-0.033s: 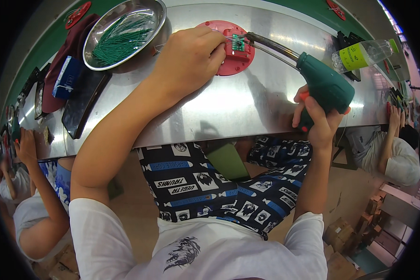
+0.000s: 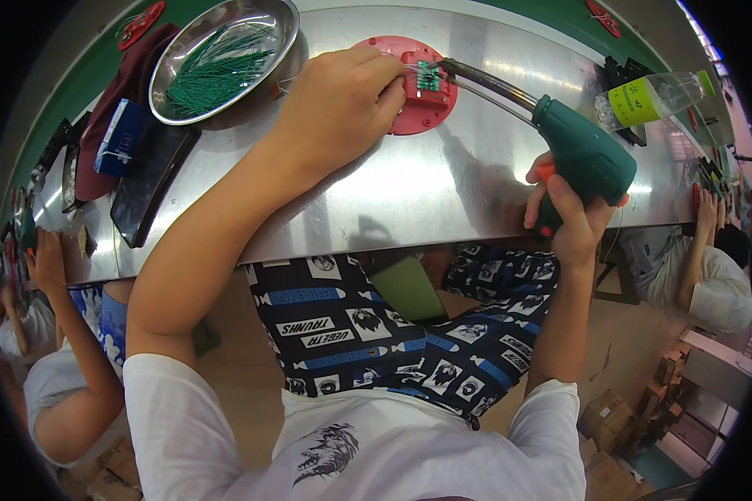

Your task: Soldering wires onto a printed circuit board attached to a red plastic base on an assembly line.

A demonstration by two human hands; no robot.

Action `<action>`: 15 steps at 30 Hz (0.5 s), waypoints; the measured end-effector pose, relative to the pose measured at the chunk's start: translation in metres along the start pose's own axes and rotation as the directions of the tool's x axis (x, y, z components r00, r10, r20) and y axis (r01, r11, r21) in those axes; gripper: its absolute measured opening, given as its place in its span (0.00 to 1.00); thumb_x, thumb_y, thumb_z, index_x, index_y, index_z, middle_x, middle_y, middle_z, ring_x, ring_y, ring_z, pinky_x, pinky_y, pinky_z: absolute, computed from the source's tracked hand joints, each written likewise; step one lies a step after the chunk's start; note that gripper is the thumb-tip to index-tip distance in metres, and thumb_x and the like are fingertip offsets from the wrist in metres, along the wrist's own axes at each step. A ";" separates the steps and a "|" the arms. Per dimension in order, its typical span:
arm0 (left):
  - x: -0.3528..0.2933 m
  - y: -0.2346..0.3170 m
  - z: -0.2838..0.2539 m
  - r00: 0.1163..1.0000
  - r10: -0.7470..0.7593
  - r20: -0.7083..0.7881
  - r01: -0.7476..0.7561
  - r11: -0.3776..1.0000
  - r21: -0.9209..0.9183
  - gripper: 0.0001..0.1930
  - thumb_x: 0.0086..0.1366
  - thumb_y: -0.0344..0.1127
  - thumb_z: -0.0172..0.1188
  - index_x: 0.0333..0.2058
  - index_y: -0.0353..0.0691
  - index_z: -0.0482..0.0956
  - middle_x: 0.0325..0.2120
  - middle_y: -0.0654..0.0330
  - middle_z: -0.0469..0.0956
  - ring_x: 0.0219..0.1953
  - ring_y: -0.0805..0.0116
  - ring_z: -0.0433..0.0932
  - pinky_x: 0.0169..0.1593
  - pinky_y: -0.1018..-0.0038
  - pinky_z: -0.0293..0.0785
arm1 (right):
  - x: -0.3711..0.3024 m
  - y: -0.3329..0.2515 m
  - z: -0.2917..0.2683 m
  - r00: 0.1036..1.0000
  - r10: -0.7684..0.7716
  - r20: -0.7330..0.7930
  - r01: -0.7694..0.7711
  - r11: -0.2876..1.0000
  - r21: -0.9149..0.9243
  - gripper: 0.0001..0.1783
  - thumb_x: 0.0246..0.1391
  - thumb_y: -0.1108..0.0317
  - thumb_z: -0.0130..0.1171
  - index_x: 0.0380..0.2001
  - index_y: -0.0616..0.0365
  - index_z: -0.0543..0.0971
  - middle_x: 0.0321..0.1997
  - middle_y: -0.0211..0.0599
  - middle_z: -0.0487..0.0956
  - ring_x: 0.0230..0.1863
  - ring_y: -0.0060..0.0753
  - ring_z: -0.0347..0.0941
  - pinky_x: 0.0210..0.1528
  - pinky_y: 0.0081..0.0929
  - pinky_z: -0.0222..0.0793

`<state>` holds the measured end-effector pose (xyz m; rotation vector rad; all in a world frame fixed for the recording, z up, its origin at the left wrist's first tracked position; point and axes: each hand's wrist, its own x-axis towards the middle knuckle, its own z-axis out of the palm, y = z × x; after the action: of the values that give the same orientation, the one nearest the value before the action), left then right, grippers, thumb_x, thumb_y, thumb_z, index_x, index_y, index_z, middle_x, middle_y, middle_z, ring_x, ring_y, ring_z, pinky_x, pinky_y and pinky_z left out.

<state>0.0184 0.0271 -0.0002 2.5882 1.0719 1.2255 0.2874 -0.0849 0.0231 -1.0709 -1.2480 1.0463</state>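
Note:
A green soldering gun point(image 2: 589, 146) with an orange trigger is gripped in my right hand point(image 2: 570, 209). Its long metal tip reaches left to a small green circuit board point(image 2: 427, 77), where it appears to touch the edge. The board sits in a round red plastic housing point(image 2: 433, 118) on the metal bench. My left hand point(image 2: 342, 100) rests over the housing's left side, fingers closed in a pinch. Thin wires show between those fingers and the board, while the fingertips themselves are partly hidden.
Left of my hand stands a steel bowl point(image 2: 286, 50) of cut green wires point(image 2: 221, 71). Beside it lie a dark phone point(image 2: 152, 188), a blue box point(image 2: 119, 138) and maroon cloth point(image 2: 100, 108). A plastic bottle point(image 2: 647, 100) lies at right. Other people work on both sides.

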 end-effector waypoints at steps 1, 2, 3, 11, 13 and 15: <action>0.000 0.000 0.001 1.000 0.007 -0.004 -0.007 1.000 0.013 0.07 0.57 0.27 0.63 0.35 0.35 0.83 0.28 0.52 0.82 0.27 0.55 0.81 0.32 0.67 0.78 | 0.000 0.001 -0.001 1.000 -0.014 0.013 0.014 1.000 -0.009 0.14 0.56 0.76 0.60 0.45 0.69 0.76 0.38 0.45 0.79 0.21 0.28 0.72 0.18 0.24 0.67; 0.000 0.000 0.001 1.000 0.014 -0.007 -0.014 1.000 0.025 0.06 0.57 0.27 0.63 0.35 0.35 0.83 0.28 0.52 0.82 0.27 0.54 0.81 0.32 0.67 0.78 | -0.001 0.002 -0.002 0.999 -0.026 0.024 0.027 0.999 -0.018 0.14 0.56 0.76 0.60 0.46 0.69 0.76 0.38 0.46 0.79 0.22 0.28 0.73 0.18 0.24 0.68; 0.000 0.000 0.001 1.000 0.014 -0.006 -0.014 1.000 0.024 0.06 0.57 0.27 0.63 0.35 0.35 0.83 0.28 0.52 0.82 0.27 0.54 0.81 0.32 0.67 0.78 | -0.001 0.002 -0.002 0.999 -0.026 0.023 0.026 1.000 -0.018 0.14 0.56 0.76 0.60 0.46 0.69 0.76 0.38 0.46 0.79 0.22 0.28 0.73 0.18 0.24 0.68; -0.001 -0.001 0.000 0.999 0.037 0.004 -0.037 0.998 0.059 0.06 0.57 0.28 0.62 0.34 0.36 0.83 0.28 0.54 0.81 0.28 0.53 0.80 0.32 0.65 0.77 | -0.001 0.005 -0.002 0.999 -0.029 0.021 0.029 0.999 -0.029 0.15 0.57 0.75 0.60 0.47 0.69 0.76 0.39 0.46 0.79 0.25 0.29 0.74 0.18 0.23 0.69; -0.002 0.002 -0.001 1.000 0.012 0.011 -0.013 0.997 0.074 0.06 0.57 0.28 0.62 0.34 0.37 0.83 0.29 0.54 0.80 0.28 0.53 0.80 0.32 0.64 0.76 | -0.001 0.005 -0.001 0.999 -0.035 0.018 0.036 0.999 -0.025 0.16 0.57 0.75 0.60 0.47 0.69 0.76 0.39 0.46 0.79 0.25 0.29 0.74 0.18 0.23 0.69; -0.003 0.007 -0.005 1.000 -0.015 0.021 0.013 0.996 0.090 0.06 0.58 0.28 0.61 0.35 0.37 0.82 0.29 0.55 0.79 0.28 0.53 0.80 0.33 0.64 0.76 | -0.002 0.005 0.000 0.999 -0.038 0.015 0.038 0.999 -0.017 0.16 0.57 0.75 0.60 0.48 0.69 0.76 0.39 0.45 0.79 0.26 0.29 0.75 0.18 0.23 0.69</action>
<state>0.0176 0.0191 0.0035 2.6475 1.1653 1.1694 0.2876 -0.0862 0.0179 -1.0508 -1.2866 1.0173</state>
